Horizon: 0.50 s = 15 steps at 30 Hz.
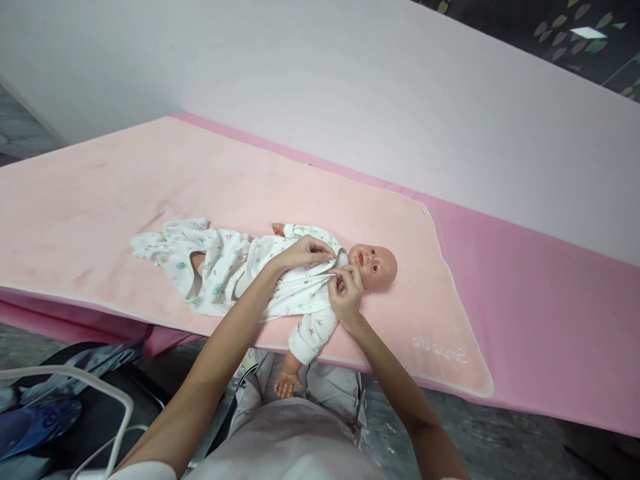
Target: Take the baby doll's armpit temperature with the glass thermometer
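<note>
A baby doll [383,269] lies on its back, head to the right, wearing a white printed outfit [305,305]. My left hand [306,253] pinches the edge of the outfit near the doll's neck. Right beside it, below the doll's chin, my right hand [346,291] has its fingers closed on the outfit's front, which is pulled into folds between the hands. One doll arm hangs over the near edge of the table. White printed trousers cover the legs, with a bit of skin showing through an opening.
A light pink mat [115,173] lies under the doll on a darker pink cover [520,300]. Behind rises a pale wall [320,80]. At the lower left are a dark chair, a blue item [37,427] and a white cable or tube [100,380].
</note>
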Each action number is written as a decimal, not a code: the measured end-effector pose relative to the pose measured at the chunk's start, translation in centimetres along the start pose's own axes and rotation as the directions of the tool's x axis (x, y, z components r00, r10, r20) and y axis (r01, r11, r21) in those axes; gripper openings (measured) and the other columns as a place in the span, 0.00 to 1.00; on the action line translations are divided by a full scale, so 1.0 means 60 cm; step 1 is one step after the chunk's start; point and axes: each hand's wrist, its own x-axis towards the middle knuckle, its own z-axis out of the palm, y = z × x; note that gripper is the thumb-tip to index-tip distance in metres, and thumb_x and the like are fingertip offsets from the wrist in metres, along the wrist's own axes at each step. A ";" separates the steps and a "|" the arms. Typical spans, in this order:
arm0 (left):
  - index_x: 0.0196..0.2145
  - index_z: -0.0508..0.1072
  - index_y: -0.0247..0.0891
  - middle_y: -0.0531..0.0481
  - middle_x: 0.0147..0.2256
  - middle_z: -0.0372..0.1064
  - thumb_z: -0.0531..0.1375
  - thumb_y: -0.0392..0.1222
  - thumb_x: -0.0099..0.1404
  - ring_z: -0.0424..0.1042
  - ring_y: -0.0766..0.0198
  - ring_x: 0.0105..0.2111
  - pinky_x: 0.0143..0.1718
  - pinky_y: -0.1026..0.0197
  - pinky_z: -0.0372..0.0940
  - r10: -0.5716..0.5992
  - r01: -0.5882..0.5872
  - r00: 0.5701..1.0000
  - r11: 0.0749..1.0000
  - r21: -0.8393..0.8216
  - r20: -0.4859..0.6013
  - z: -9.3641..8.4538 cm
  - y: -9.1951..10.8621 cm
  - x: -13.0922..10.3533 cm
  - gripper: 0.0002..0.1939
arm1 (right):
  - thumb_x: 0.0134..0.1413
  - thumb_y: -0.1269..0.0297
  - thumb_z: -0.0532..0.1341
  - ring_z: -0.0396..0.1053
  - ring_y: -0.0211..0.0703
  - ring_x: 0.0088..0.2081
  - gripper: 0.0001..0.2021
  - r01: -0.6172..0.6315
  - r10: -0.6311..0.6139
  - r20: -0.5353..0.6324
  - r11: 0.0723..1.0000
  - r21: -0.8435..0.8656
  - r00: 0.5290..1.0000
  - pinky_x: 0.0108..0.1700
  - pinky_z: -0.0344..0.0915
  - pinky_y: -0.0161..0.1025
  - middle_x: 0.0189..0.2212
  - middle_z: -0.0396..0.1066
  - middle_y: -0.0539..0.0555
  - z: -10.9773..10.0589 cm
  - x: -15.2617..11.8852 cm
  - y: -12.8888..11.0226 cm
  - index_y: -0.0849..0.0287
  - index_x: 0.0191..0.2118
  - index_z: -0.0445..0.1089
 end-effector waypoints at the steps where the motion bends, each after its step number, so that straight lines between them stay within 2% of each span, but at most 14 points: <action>1: 0.36 0.77 0.32 0.44 0.31 0.73 0.62 0.47 0.57 0.68 0.65 0.29 0.29 0.66 0.60 0.005 -0.006 0.999 1.000 0.008 0.053 -0.002 -0.001 0.000 0.15 | 0.55 0.69 0.53 0.65 0.36 0.29 0.10 0.008 -0.008 -0.026 1.000 0.014 1.000 0.31 0.66 0.35 0.33 0.64 0.54 0.002 -0.001 0.002 0.59 0.36 0.71; 4: 0.37 0.77 0.33 0.44 0.31 0.73 0.62 0.48 0.57 0.68 0.64 0.30 0.30 0.65 0.60 0.002 -0.010 0.987 0.999 0.049 0.158 -0.007 -0.001 -0.003 0.16 | 0.57 0.65 0.53 0.66 0.37 0.30 0.11 -0.012 0.014 -0.061 0.999 0.032 0.998 0.30 0.67 0.36 0.34 0.67 0.56 0.007 -0.002 0.006 0.58 0.40 0.71; 8: 0.37 0.78 0.33 0.47 0.25 0.70 0.61 0.50 0.57 0.63 0.66 0.25 0.24 0.66 0.55 -0.009 -0.007 0.985 0.996 0.090 0.174 -0.009 0.005 -0.007 0.18 | 0.58 0.61 0.54 0.68 0.39 0.31 0.11 -0.068 0.071 -0.056 0.996 0.064 0.996 0.29 0.68 0.36 0.36 0.71 0.58 0.008 -0.003 0.009 0.58 0.39 0.71; 10: 0.38 0.78 0.33 0.50 0.20 0.64 0.62 0.51 0.56 0.58 0.69 0.21 0.21 0.67 0.51 -0.017 -0.005 0.982 0.993 0.114 0.186 -0.010 0.010 -0.010 0.19 | 0.57 0.60 0.54 0.69 0.38 0.30 0.11 -0.078 0.083 -0.064 0.994 0.081 0.995 0.29 0.68 0.35 0.35 0.72 0.57 0.007 -0.003 0.009 0.59 0.38 0.71; 13: 0.41 0.77 0.33 0.56 0.17 0.55 0.67 0.50 0.50 0.52 0.71 0.19 0.19 0.67 0.45 -0.039 0.005 0.980 0.986 0.169 0.196 -0.012 0.016 -0.013 0.23 | 0.57 0.60 0.55 0.68 0.36 0.28 0.11 -0.088 0.099 -0.092 0.989 0.122 0.991 0.28 0.67 0.34 0.33 0.72 0.56 0.008 -0.005 0.008 0.60 0.37 0.70; 15: 0.42 0.77 0.34 0.57 0.17 0.54 0.69 0.49 0.46 0.52 0.72 0.19 0.19 0.67 0.45 -0.049 0.010 0.981 0.980 0.200 0.190 -0.012 0.015 -0.014 0.26 | 0.57 0.59 0.55 0.67 0.35 0.26 0.11 -0.102 0.116 -0.101 0.986 0.135 0.988 0.27 0.67 0.33 0.32 0.72 0.55 0.009 -0.005 0.008 0.60 0.37 0.70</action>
